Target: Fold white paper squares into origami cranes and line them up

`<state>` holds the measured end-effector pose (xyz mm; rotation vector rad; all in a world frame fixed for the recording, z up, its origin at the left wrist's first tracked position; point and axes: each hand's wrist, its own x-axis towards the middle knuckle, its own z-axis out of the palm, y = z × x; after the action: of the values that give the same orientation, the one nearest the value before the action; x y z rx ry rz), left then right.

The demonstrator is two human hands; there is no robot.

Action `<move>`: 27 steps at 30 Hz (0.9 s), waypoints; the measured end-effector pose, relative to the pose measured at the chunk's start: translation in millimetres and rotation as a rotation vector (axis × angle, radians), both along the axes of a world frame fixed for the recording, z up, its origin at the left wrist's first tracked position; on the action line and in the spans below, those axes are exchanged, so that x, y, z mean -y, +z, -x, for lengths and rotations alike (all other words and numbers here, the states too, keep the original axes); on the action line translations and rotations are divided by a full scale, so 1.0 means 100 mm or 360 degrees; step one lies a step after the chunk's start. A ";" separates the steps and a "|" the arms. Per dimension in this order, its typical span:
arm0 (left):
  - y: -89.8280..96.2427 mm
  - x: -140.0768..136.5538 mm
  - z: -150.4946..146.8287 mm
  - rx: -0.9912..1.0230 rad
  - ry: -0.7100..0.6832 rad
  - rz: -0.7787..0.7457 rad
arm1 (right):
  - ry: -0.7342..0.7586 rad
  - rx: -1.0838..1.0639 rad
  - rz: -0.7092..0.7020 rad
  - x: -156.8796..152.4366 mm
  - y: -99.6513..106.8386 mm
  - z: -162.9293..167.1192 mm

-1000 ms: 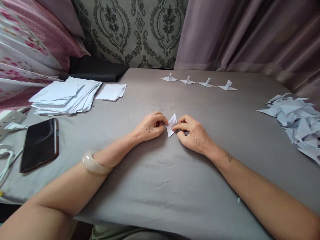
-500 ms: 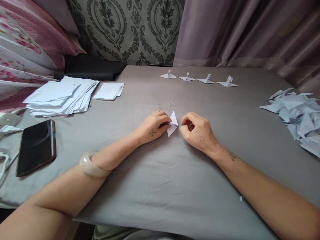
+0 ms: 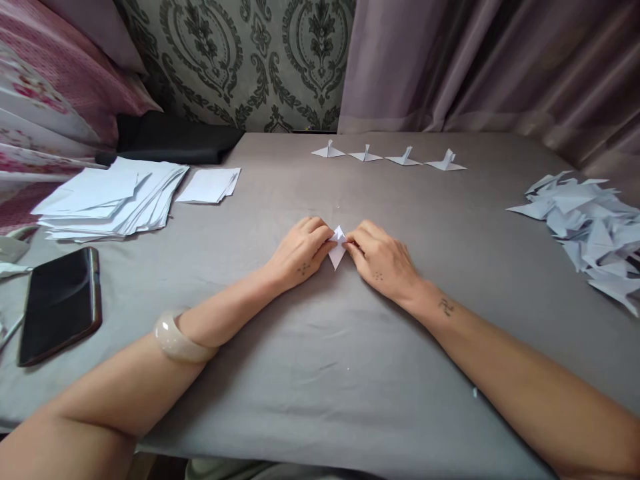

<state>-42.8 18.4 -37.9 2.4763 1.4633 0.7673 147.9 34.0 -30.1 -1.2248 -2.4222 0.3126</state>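
Note:
A small folded piece of white paper (image 3: 337, 253), with a point toward me, is held just above or on the grey cloth in the middle of the table. My left hand (image 3: 303, 250) pinches its left side between thumb and fingers. From the other side, my right hand (image 3: 383, 257) grips the paper's right edge with thumb and forefinger. The fingertips cover both side edges of the paper. A pale bangle (image 3: 183, 337) circles my left forearm.
Several folded paper birds (image 3: 367, 155) stand in a row at the back. More lie in a heap (image 3: 590, 213) at the right. On the left are a stack of white sheets (image 3: 110, 200), a smaller stack (image 3: 209, 185), a phone (image 3: 60, 303) and a black cloth (image 3: 175, 137).
My right hand has moved left and taken hold of the paper's right side. The paper has turned slightly between my hands. The whole view has shifted a little.

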 end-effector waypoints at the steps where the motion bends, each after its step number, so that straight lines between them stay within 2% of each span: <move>1: 0.00 -0.01 0.00 -0.0003 0.0004 0.0029 | 0.0005 0.0038 0.0004 -0.01 0.00 0.00; 4: 0.00 -0.03 0.01 0.0084 0.0029 0.0211 | 0.0018 0.0038 0.0115 -0.04 0.01 -0.01; 8: 0.03 -0.02 0.02 0.0304 0.0025 0.0366 | 0.0045 -0.0254 0.0381 -0.10 0.02 -0.04; 13: 0.10 0.05 0.04 0.0520 0.0099 0.0475 | -0.0198 -0.0780 0.0751 -0.18 0.05 -0.08; 16: 0.13 0.08 0.04 0.0606 0.0154 0.0502 | -0.0277 -0.1003 0.0864 -0.21 0.06 -0.09; 19: 0.16 0.09 0.04 0.0645 0.0186 0.0493 | -0.0274 -0.1055 0.0898 -0.21 0.05 -0.10; 21: 0.18 0.10 0.02 0.0663 0.0184 0.0491 | -0.0193 -0.0984 0.0866 -0.20 0.03 -0.10; 27: 0.15 0.06 -0.05 0.0735 0.0129 0.0595 | 0.0008 -0.0503 0.0468 -0.15 -0.02 -0.06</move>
<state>-37.3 12.0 -23.3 1.8256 1.3842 0.9068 153.6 48.6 -32.0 -1.1821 -2.1577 0.8225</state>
